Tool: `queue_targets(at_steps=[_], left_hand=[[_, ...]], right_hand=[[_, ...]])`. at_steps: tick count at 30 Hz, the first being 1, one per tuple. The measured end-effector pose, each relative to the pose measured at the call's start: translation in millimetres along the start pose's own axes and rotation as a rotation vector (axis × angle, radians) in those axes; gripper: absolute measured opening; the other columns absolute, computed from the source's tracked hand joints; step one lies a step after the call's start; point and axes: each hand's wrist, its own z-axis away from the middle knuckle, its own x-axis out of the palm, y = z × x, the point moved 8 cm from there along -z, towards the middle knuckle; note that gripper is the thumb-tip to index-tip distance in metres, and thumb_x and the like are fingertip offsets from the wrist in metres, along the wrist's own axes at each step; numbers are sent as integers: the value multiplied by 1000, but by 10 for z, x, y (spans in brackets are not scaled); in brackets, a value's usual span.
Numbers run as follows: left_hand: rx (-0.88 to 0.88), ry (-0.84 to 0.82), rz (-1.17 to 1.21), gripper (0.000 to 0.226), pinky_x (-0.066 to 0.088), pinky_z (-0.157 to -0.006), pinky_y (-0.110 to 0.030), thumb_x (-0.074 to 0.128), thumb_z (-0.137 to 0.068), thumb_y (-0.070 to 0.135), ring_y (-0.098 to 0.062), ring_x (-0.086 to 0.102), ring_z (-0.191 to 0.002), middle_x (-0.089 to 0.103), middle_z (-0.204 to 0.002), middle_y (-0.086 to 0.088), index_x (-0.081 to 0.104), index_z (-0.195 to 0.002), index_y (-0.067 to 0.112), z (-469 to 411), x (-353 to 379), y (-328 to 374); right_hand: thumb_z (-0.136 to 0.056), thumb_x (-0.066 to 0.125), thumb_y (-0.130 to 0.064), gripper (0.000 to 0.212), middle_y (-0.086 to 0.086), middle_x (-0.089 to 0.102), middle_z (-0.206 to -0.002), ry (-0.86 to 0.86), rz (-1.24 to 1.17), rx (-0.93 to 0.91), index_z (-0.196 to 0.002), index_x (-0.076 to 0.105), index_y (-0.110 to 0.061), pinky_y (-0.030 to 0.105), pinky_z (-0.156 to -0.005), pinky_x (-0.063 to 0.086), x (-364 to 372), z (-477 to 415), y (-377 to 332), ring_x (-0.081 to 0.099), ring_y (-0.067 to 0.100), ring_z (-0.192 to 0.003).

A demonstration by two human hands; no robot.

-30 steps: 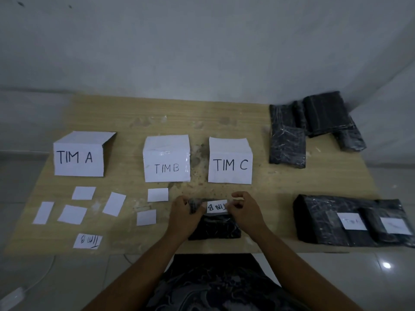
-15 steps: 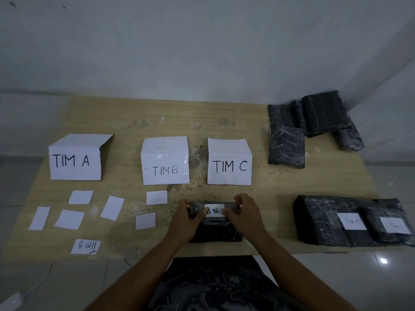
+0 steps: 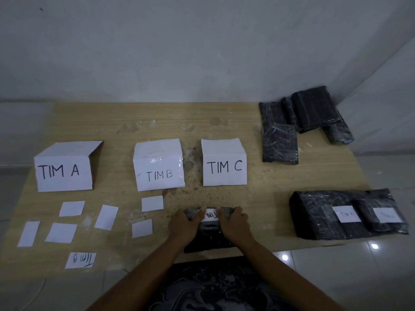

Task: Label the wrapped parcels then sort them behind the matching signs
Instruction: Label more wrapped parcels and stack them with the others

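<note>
One parcel [image 3: 208, 240]: left hand [image 3: 183, 225] and right hand [image 3: 234, 223] grip its far end, flanking label [image 3: 211, 215]; TIM C sign [image 3: 224, 167] directly beyond, TIM B sign [image 3: 159, 169] ahead-left.

Dim, flat, bluish light throughout, with no hard shadows. Two small bright glints on floor [image 3: 374, 246] at lower right. Faint sheen on middle sign [image 3: 157, 160] and on wrap of parcels [image 3: 280, 142]. Shaded right flank on left sign [image 3: 62, 171]. Wide-angle bowing of table [image 3: 112, 131] edges and wall [image 3: 202, 52] base. Writing on right-hand labels [image 3: 347, 213] soft, barely legible.
</note>
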Motion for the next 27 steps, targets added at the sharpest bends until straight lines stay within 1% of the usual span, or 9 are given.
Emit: queue_targets(at_steps=[2,6,10,12,15,18,22,25,27], left_hand=[[-4,-29,-59,82,53,-88,-40,45,-66,88,-19,62,-92,65,-102,0,63,-104,18,-62,38,-77],[-65,-94,-124,70,44,-98,-46,36,-88,68,-30,54,-108,56,-120,-14,52,-119,8,-102,64,-143],[-124,-134,-66,77,42,-104,-47,37,-85,68,-31,51,-117,51,-131,-13,45,-133,9,-90,66,-161],[-116,-138,-53,76,41,-105,-47,40,-86,65,-30,50,-120,49,-134,-13,44,-135,8,-63,63,-122],[-106,-142,-59,68,39,-106,-44,40,-93,56,-31,46,-124,43,-139,-14,40,-138,5,-28,64,-87],[-104,-136,-27,65,41,-104,-45,39,-94,54,-30,48,-119,44,-136,-14,41,-136,5,-25,80,-94],[-100,-112,75,67,47,-99,-43,39,-87,64,-26,55,-110,53,-128,-10,50,-128,12,4,74,-60],[2,-86,205,43,50,-85,-33,46,-91,56,-18,61,-98,64,-105,-1,62,-106,19,89,31,219],[74,-96,257,45,53,-85,-32,55,-83,62,-14,64,-97,67,-103,5,64,-107,25,122,28,430]], right_hand=[[-94,42,-55,51,18,44,-122,7,-17,-28,-116,40,-8,47,-91,48,-20,-18,-6,51,36,-106],[-100,38,-42,38,22,49,-121,15,-61,-12,-112,43,-6,46,-88,49,-54,-56,3,54,34,-100],[-85,51,-62,68,16,39,-129,-22,-159,94,-126,36,-10,41,-99,42,41,-1,-16,45,34,-117],[-82,56,-63,76,15,36,-129,-20,-107,81,-131,31,-9,42,-101,39,77,30,-26,42,34,-121],[-95,48,-45,45,19,45,-121,53,-89,15,-116,39,-6,42,-93,45,15,0,-9,50,34,-107],[-102,38,-27,22,21,58,-104,86,-108,-49,-100,43,-6,35,-70,44,-118,-22,-1,55,28,-84],[-104,28,-31,30,1,51,-82,68,-138,-102,-95,47,-10,28,-61,36,-295,74,-34,52,22,-83],[-103,32,-37,29,-6,54,-88,74,-215,-154,-102,53,-17,16,-60,35,-468,127,-46,54,16,-88],[-101,37,-41,32,-4,60,-101,93,-246,-195,-112,57,-19,19,-68,40,-609,132,-54,56,14,-95]])
